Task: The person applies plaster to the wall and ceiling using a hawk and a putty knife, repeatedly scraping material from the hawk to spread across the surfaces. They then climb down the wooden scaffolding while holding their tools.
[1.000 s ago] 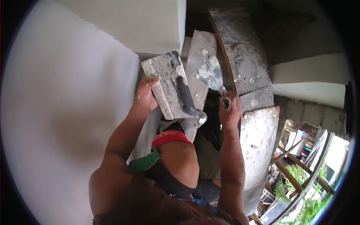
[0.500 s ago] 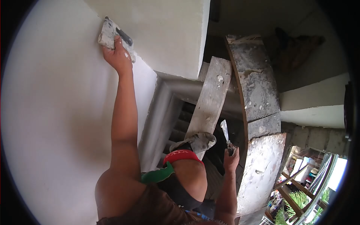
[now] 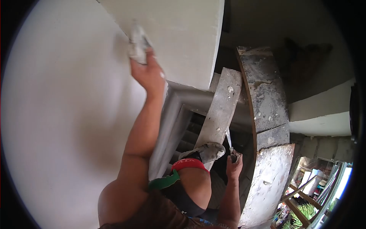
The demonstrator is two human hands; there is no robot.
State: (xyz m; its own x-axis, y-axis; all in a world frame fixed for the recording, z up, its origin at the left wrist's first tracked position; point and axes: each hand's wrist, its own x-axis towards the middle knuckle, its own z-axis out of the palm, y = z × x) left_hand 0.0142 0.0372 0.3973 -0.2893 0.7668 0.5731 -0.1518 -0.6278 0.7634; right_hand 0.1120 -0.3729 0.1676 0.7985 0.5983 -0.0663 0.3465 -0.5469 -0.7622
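My left hand (image 3: 149, 74), arm stretched up, is closed around a plastering trowel (image 3: 137, 44). The trowel is smeared with pale plaster and blurred by motion, seen nearly edge-on. It overlaps the corner where the white wall (image 3: 68, 95) meets the cream wall face (image 3: 179, 34). Lower down, my right hand (image 3: 234, 166) grips the dark handle of a putty knife (image 3: 229, 138), its narrow whitish blade pointing up beside the plank.
My shoe (image 3: 209, 152) stands on a narrow wooden plank (image 3: 223, 103) spattered with plaster. A wider, stained board (image 3: 267, 95) runs along the right. Dark steps (image 3: 190, 128) lie below. Wooden bars (image 3: 297, 208) and green leaves (image 3: 307, 210) show at lower right.
My left hand and the trowel have swung right, and the trowel has turned from broadside to nearly edge-on. The putty knife stays in my right hand. The view has shifted slightly.
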